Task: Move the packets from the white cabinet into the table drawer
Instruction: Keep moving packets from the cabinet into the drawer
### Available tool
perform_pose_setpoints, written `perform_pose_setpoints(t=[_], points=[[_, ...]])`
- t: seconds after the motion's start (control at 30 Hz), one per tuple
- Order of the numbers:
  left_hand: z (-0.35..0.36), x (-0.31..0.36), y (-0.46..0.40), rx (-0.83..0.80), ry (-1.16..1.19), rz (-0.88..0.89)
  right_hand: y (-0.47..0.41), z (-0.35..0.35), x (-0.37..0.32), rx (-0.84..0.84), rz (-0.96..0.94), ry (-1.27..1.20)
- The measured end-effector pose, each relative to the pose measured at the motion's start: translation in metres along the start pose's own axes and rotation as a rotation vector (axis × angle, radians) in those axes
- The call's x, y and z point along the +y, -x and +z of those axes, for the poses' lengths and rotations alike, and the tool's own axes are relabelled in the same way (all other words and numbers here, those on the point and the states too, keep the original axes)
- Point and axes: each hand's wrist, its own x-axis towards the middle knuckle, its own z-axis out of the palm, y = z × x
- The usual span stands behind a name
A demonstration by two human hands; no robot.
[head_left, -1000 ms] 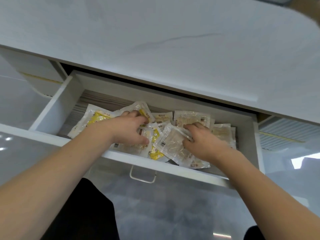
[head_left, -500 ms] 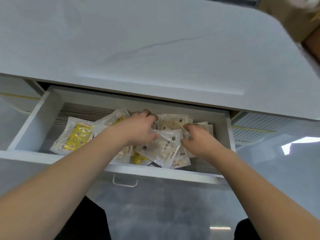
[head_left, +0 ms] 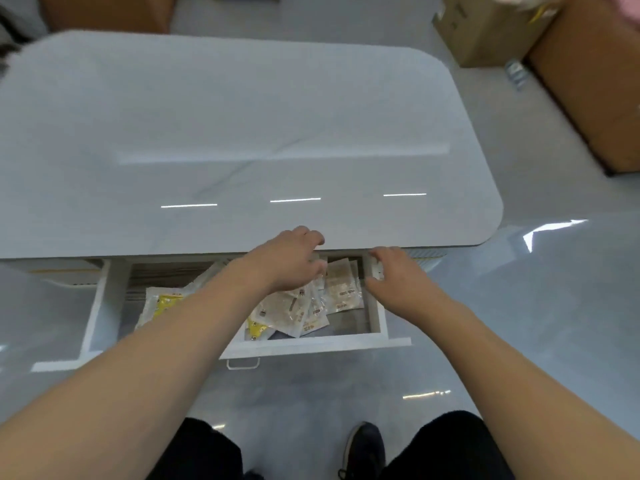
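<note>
Both hands over the open drawer [head_left: 375, 318]: left hand [head_left: 289, 259] curled down onto the packets [head_left: 341, 287] at the table [head_left: 242, 133] edge, grip unclear; right hand [head_left: 394, 277] curled at the drawer's right wall, holding nothing visible. Packets heaped inside, clear ones right, yellow ones left.

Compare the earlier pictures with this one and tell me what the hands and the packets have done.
The left hand has slid from the yellow packets toward the drawer's right side, over the clear packets. The right hand has left the pile for the drawer's right wall; its grip cannot be judged. The clear packets lie further right. The drawer stays open, packets inside, under the table.
</note>
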Motion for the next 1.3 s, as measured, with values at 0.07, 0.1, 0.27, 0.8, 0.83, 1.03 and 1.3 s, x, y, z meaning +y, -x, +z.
perform_pose_setpoints(t=[0.07, 0.1, 0.27, 0.8, 0.83, 1.03, 1.3], points=[[-0.044, 0.026, 0.015, 0.044, -0.018, 0.022, 0.027, -0.045, -0.011, 0.022, 0.01, -0.028], [-0.067, 0.04, 0.023, 0.065, -0.026, 0.034, 0.039, -0.068, -0.016, 0.034, 0.015, -0.042], [-0.186, 0.113, 0.055, 0.207, -0.049, 0.058, 0.093, -0.192, -0.043, 0.137, 0.008, -0.08], [-0.359, 0.209, 0.046, 0.442, -0.029, -0.068, 0.099, -0.392, -0.053, 0.246, -0.029, -0.082], [-0.362, 0.214, 0.037, 0.445, -0.027, -0.061, 0.095, -0.399, -0.049, 0.259, -0.025, -0.094], [-0.37, 0.283, -0.032, 0.439, -0.021, 0.008, 0.077, -0.447, 0.009, 0.296, 0.026, -0.132], [-0.353, 0.426, -0.155, 0.395, -0.004, 0.068, 0.052, -0.527, 0.156, 0.277, 0.097, -0.135]])
